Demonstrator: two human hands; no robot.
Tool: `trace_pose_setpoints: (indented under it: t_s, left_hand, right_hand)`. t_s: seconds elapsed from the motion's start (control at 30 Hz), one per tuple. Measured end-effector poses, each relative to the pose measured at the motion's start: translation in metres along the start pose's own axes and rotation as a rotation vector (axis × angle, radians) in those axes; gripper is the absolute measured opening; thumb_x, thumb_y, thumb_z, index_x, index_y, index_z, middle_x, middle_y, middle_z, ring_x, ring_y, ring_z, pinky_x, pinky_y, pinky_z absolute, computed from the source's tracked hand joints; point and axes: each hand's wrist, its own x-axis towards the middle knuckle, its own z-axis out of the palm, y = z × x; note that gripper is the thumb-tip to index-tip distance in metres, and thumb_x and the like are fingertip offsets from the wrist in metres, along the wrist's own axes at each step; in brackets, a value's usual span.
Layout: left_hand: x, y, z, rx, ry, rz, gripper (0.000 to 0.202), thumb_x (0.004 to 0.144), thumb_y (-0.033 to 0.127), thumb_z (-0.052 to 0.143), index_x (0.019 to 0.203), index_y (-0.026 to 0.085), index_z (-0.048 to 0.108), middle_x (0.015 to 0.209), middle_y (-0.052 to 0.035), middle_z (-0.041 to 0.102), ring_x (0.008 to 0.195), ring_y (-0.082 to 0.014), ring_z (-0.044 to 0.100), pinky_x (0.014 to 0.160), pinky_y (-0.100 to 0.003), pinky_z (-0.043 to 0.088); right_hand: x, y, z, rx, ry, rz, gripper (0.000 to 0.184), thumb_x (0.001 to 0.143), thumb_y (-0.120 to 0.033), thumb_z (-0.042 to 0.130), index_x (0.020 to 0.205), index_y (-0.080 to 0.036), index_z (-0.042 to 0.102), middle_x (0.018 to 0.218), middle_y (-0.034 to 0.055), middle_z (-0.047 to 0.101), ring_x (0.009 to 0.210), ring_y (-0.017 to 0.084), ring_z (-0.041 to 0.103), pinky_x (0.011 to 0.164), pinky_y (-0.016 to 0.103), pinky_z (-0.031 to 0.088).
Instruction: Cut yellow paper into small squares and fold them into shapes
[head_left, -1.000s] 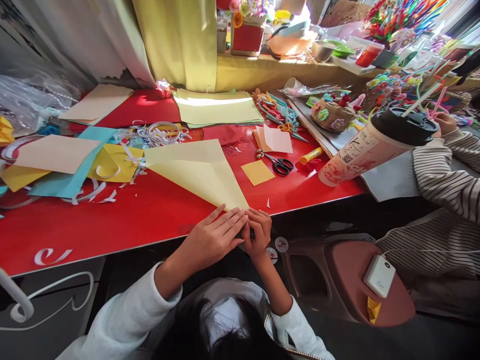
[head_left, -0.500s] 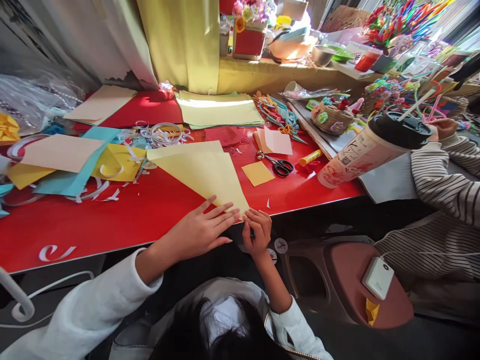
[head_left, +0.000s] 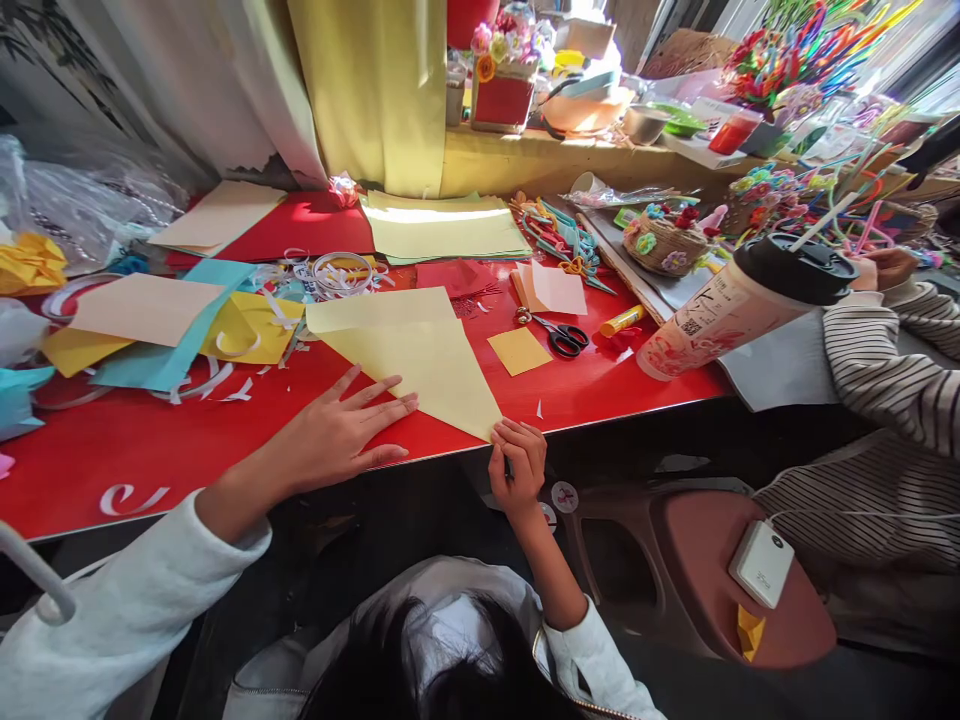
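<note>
A pale yellow sheet of paper [head_left: 427, 350], folded along a slanting edge, lies on the red table [head_left: 247, 440] near its front edge. My left hand [head_left: 337, 425] is flat with fingers spread, its fingertips resting on the fold at the paper's left side. With bent fingers, my right hand [head_left: 519, 460] pinches the paper's near corner at the table edge. To the right of the sheet are a small orange-yellow paper square [head_left: 519, 352] and black-handled scissors [head_left: 562, 335].
A tilted pink cup with a black lid [head_left: 742, 300] stands at right, near a person's striped sleeve [head_left: 889, 335]. Paper sheets and scraps [head_left: 150, 310] pile up at left. A yellow glue stick [head_left: 622, 320] lies before the cup. A power bank [head_left: 761, 562] sits on a brown stool [head_left: 720, 530].
My left hand has slid left along the fold, away from the near corner. My right hand still pinches that corner. The camera view has shifted slightly.
</note>
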Motion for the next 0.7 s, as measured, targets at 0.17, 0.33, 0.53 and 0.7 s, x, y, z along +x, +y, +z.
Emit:
trace_pose_setpoints:
  t_s: [0.17, 0.33, 0.53, 0.7]
  left_hand:
    - [-0.001, -0.005, 0.004, -0.018, 0.024, -0.044, 0.054, 0.09, 0.049, 0.037, 0.14, 0.027, 0.035, 0.138, -0.0006, 0.046, 0.136, -0.0218, 0.026, 0.114, -0.046, 0.006]
    - [-0.013, -0.028, 0.005, 0.04, 0.043, -0.182, 0.055, 0.091, 0.047, 0.033, 0.142, 0.026, 0.03, 0.138, -0.0006, 0.046, 0.136, -0.0217, 0.028, 0.114, -0.049, 0.002]
    - [-0.033, -0.061, 0.009, 0.16, 0.134, -0.31, 0.05, 0.092, 0.043, 0.031, 0.139, 0.024, 0.036, 0.138, -0.0049, 0.046, 0.132, -0.0253, 0.035, 0.112, -0.053, 0.01]
    - [-0.038, -0.059, 0.009, 0.196, 0.161, -0.317, 0.047, 0.092, 0.04, 0.034, 0.135, 0.023, 0.04, 0.134, -0.0046, 0.051, 0.131, -0.0255, 0.037, 0.111, -0.054, 0.012]
  right_hand:
    - [0.0, -0.001, 0.0, -0.001, -0.004, 0.004, 0.022, 0.078, -0.006, 0.054, 0.096, -0.019, 0.059, 0.093, 0.0065, 0.068, 0.097, 0.02, 0.064, 0.084, 0.041, 0.05]
    - [0.001, -0.002, 0.0, 0.0, 0.002, 0.002, 0.022, 0.078, -0.006, 0.054, 0.095, -0.019, 0.058, 0.092, 0.0064, 0.068, 0.096, 0.019, 0.064, 0.084, 0.04, 0.05]
    - [0.003, -0.001, -0.001, 0.01, -0.008, 0.008, 0.022, 0.077, -0.005, 0.055, 0.094, -0.019, 0.059, 0.093, 0.0069, 0.068, 0.097, 0.02, 0.063, 0.085, 0.041, 0.049]
    - [0.009, -0.01, -0.017, 0.073, -0.097, 0.036, 0.019, 0.079, -0.008, 0.055, 0.092, -0.02, 0.061, 0.091, 0.0054, 0.069, 0.095, 0.02, 0.064, 0.085, 0.041, 0.049]
